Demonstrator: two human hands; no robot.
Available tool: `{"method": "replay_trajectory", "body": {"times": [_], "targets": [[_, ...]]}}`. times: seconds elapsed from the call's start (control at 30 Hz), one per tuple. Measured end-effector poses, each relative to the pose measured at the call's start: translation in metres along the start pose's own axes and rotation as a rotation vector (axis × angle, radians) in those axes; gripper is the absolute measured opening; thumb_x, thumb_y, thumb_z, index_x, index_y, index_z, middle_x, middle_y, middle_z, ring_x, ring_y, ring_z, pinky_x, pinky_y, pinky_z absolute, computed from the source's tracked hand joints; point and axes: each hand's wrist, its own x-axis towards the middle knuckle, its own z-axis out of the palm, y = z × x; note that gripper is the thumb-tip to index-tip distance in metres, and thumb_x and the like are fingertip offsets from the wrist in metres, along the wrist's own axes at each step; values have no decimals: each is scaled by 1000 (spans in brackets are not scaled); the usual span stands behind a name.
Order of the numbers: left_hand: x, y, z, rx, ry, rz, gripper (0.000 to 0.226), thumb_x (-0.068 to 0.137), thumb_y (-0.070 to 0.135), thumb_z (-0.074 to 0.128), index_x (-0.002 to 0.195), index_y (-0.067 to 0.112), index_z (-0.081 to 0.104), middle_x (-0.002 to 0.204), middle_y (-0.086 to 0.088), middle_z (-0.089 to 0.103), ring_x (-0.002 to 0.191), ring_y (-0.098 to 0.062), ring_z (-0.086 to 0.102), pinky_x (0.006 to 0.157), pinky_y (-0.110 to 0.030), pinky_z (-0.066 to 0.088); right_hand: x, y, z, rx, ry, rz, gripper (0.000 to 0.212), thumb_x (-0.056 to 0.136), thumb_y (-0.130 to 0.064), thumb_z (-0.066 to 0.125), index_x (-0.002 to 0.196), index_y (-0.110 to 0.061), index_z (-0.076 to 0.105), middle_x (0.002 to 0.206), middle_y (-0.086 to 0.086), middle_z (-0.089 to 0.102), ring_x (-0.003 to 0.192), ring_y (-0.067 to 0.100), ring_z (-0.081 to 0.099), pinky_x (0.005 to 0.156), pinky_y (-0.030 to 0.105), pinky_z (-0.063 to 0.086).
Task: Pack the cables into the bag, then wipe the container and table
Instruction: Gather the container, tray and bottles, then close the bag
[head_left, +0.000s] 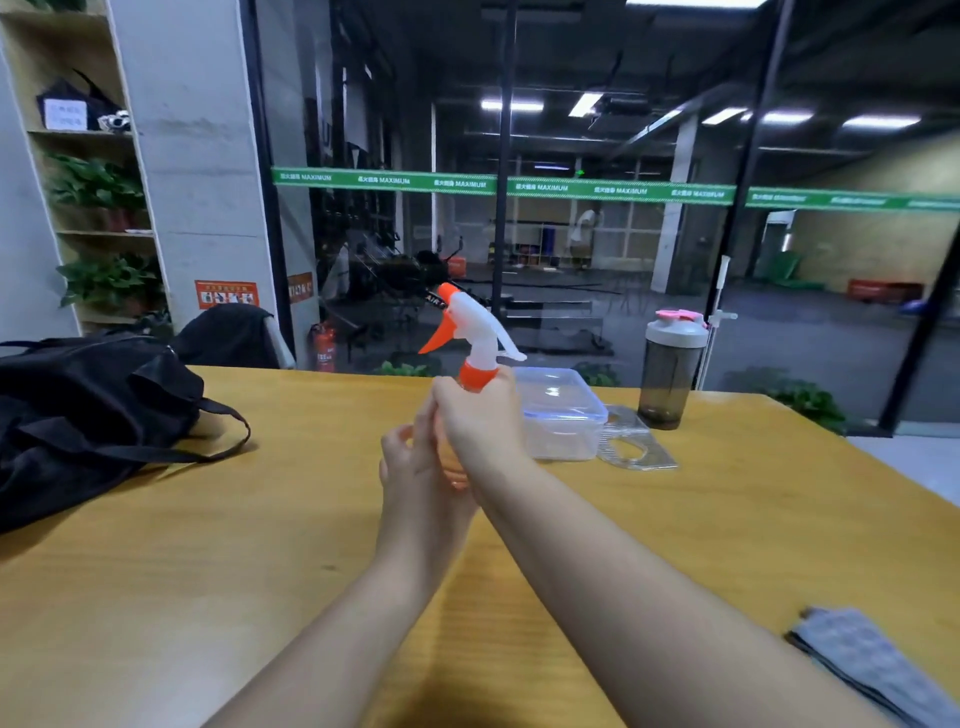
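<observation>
Above the middle of the wooden table I hold a spray bottle with a white head, orange trigger and orange collar. My right hand is wrapped around its neck and body. My left hand cups the lower part from the left, fingers curled. The two hands hide the bottle's body. A black bag lies slumped on the table's left side, one strap trailing right. The clear plastic container sits just behind my right hand. A grey cloth lies at the near right edge. No cables are visible.
A clear lid lies flat to the right of the container. A dark shaker bottle with a pink cap stands behind it near the far edge. A glass wall runs behind the table, and a dark chair stands at the far left.
</observation>
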Motion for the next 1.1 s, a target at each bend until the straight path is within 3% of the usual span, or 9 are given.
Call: {"method": "replay_trajectory", "body": {"times": [0.1,0.2,0.33,0.43,0.6,0.73,0.87,1.0,1.1], "targets": [[-3,9,16,30,-114,74,82,54,47,54,134,36,35,117,-13,37,111,-32,45,85,-45,50,9,1,-24,-2,62,-41,41,65,-46,64,94,-22,47,97,3,63,93,26,61,86,45,50],[-4,14,34,41,-165,64,85,63,26,69,138,40,32,109,-4,35,103,-20,47,83,-33,48,20,11,-42,7,117,-60,33,69,-44,71,82,-27,46,94,1,63,91,25,62,85,46,51],[-5,14,53,-129,-179,11,71,75,13,71,132,40,38,109,2,36,90,-1,50,70,-15,47,37,26,-63,-23,156,-60,29,73,-42,72,86,-24,52,88,-1,64,93,25,62,87,46,50],[-9,2,59,-196,-207,28,48,86,11,62,122,36,43,117,6,41,96,8,47,66,3,37,41,37,-81,72,73,-16,18,82,-29,69,84,-24,52,80,-3,60,85,23,61,85,42,50],[-18,-10,63,-216,-272,64,31,85,21,62,111,36,54,121,11,53,104,15,46,77,1,35,46,54,-111,70,53,17,14,88,-29,61,80,-19,56,74,0,58,74,22,59,71,35,49],[-20,-17,56,101,-383,271,29,82,40,55,110,39,53,112,23,46,103,10,44,91,-16,35,65,68,-138,-63,130,-55,14,91,-29,60,83,-19,53,71,-5,55,67,11,52,61,28,39],[-12,-33,52,405,-375,402,49,74,51,39,115,32,57,115,19,42,133,-7,20,101,-9,9,89,85,-177,-165,279,-12,17,92,-28,59,92,-12,54,68,-4,51,61,11,48,50,22,31],[-7,-41,51,384,-349,348,23,85,36,55,107,30,61,110,17,46,137,-15,23,100,-9,9,100,101,-209,-215,368,27,15,94,-25,58,98,-13,52,72,-5,51,71,18,52,59,27,36],[-4,-45,50,393,-342,354,26,85,36,54,109,30,61,112,16,49,136,-16,25,101,-11,11,106,108,-225,-195,415,77,14,95,-27,56,98,-13,52,74,-2,51,67,14,49,66,31,38]]}}
